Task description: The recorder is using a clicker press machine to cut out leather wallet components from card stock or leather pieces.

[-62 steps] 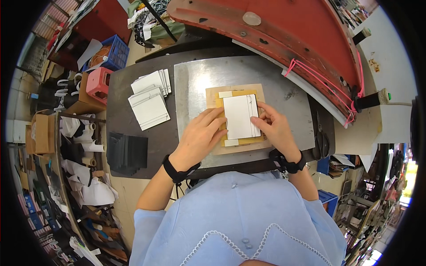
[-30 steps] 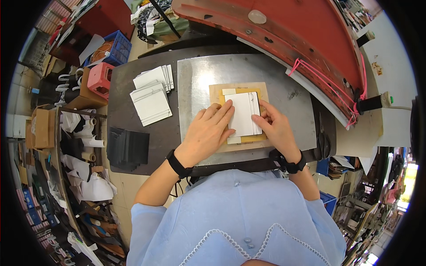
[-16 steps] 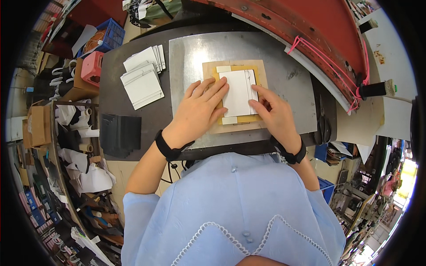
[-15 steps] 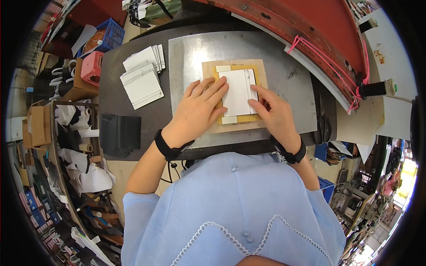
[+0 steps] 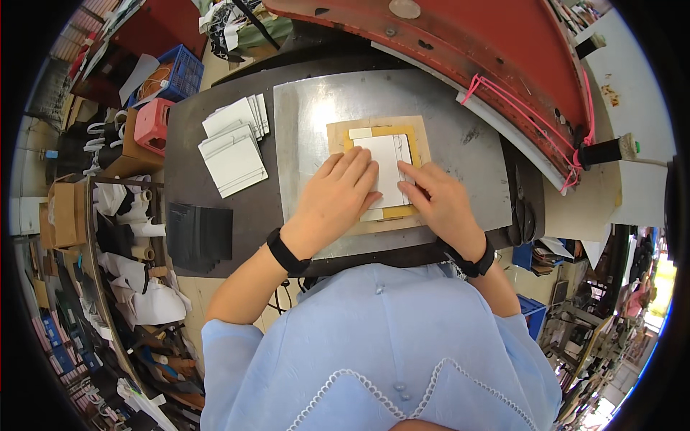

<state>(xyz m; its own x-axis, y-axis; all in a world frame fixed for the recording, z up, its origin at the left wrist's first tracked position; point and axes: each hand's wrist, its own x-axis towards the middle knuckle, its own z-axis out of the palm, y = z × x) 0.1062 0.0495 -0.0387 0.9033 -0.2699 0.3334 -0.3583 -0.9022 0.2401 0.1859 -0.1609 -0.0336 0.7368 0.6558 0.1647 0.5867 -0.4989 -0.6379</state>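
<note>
A white rectangular panel [image 5: 389, 159] with lines along its right side lies on a yellow frame-like board [image 5: 399, 212]. Under that is a larger tan sheet [image 5: 421, 131] on a metal plate [image 5: 305, 108]. My left hand [image 5: 332, 197] rests flat over the panel's left part, fingers stretched and hiding some of it. At the right side, my right hand [image 5: 444, 205] touches the panel with its index finger and thumb, which are apart. A dark edge shows along the panel's upper right. Pale strips stick out at the yellow board's upper and lower left.
Left of the plate lie white panels [image 5: 233, 161] in overlapping piles and a row of black pieces [image 5: 199, 235]. A red machine beam [image 5: 460, 32] with pink cord [image 5: 514, 106] spans the far right. Dark-handled shears [image 5: 523, 219] lie at the bench's right edge.
My left hand has slid right across the panel. My right fingertips have moved left from its edge onto its surface. The bench appears lower in the picture.
</note>
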